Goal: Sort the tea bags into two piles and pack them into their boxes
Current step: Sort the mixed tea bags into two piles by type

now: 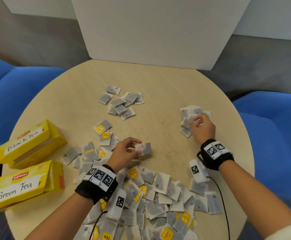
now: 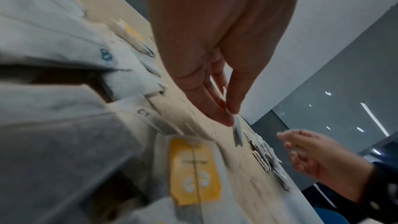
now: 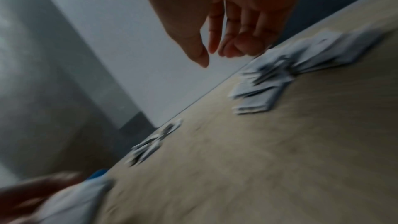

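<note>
Between fingertips of left hand (image 1: pixel 124 151): tea bag (image 1: pixel 144 149)

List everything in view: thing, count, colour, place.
Round wooden table: one, beige, centre.
Cardboard box labelled Black Tea: one, yellow, left edge, open.
Cardboard box labelled Green Tea: one, yellow, near left, open.
Unsorted paper tea bags: many, grey-white, some yellow tags, near edge.
Far pile: several bags, grey.
Right pile: several bags, white.
Upholstered seats: blue, both sides.
Left hand: pinches one tea bag.
Right hand: over right pile.
</note>
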A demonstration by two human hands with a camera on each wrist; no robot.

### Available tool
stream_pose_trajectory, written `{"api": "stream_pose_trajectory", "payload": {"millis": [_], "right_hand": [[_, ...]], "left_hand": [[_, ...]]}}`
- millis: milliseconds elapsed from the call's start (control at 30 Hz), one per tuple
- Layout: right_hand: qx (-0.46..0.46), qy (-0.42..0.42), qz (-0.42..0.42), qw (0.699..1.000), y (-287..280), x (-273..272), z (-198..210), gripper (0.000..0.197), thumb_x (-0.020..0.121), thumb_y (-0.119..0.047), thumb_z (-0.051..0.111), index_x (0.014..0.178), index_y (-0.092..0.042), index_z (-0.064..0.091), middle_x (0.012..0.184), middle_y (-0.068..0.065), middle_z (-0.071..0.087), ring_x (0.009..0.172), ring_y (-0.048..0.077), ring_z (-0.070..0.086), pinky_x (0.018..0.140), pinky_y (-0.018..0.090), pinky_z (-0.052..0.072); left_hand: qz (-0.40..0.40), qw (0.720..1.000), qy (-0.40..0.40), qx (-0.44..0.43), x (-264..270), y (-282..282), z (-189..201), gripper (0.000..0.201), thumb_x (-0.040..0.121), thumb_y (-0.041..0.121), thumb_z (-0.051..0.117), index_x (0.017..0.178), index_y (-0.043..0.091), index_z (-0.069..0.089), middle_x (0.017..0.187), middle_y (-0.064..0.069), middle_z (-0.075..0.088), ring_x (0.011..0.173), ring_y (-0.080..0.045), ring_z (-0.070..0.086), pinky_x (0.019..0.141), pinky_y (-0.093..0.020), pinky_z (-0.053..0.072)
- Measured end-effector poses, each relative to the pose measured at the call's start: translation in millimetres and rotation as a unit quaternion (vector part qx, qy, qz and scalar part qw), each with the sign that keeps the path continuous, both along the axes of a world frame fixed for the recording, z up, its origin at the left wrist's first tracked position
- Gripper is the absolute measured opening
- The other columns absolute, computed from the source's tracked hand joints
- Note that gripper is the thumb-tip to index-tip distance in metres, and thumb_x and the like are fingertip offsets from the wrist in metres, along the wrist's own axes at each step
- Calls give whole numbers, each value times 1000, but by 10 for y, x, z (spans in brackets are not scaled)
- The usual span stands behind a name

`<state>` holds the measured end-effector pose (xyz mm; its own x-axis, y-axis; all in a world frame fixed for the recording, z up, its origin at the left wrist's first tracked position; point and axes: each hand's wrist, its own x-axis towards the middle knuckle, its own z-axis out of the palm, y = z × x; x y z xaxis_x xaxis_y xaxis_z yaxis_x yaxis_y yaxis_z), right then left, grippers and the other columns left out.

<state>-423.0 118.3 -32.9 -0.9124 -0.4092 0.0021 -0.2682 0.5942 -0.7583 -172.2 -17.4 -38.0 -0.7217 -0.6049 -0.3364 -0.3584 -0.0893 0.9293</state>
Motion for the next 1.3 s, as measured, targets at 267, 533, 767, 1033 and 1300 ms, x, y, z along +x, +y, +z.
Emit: {"api": "stream_pose_trajectory", "payload": {"millis": [267,533,767,1033,1300], "right_hand": [[-9,-224,284,932,0,752,64,21,85,-24,70,102,-30,61,90,-3,63,65,19,62,58,36,57],[-50,-284,221,932,111,816,-28,11,85,-5,68,89,-15,66,85,7,64,65,23,63,56,25,56],[-28,-179,23,983,17,-36,27,12,87,-8,65,98,-7,66,95,10,63,79,20,58,62,21,50],[27,-142,-90,985,-52,-206,-173,25,68,-21,83,59,-22,60,76,9,71,73,29,68,75,38,58],[102,-52,-38,993,-45,-169,-160,39,72,-25,81,58,-21,45,64,-1,55,68,26,61,65,31,50]], "left_hand": [[-53,998,34,30,-253,77,97,29,80,-10,66,99,11,62,83,-7,56,63,-12,60,65,-24,56],[-47,998,40,29,-283,240,35,26,83,-8,63,98,12,62,84,-9,65,67,-13,63,63,-23,55],[-34,997,-11,-71,-178,134,-10,25,85,-3,61,96,20,62,89,-6,68,72,-15,62,70,-30,56],[-78,980,-72,-168,-59,95,-41,20,85,6,64,97,22,59,89,4,64,75,-11,61,62,-9,47],[-126,961,-134,-208,25,82,10,23,83,6,64,104,16,62,101,-1,61,79,-10,54,61,-6,39]]}}
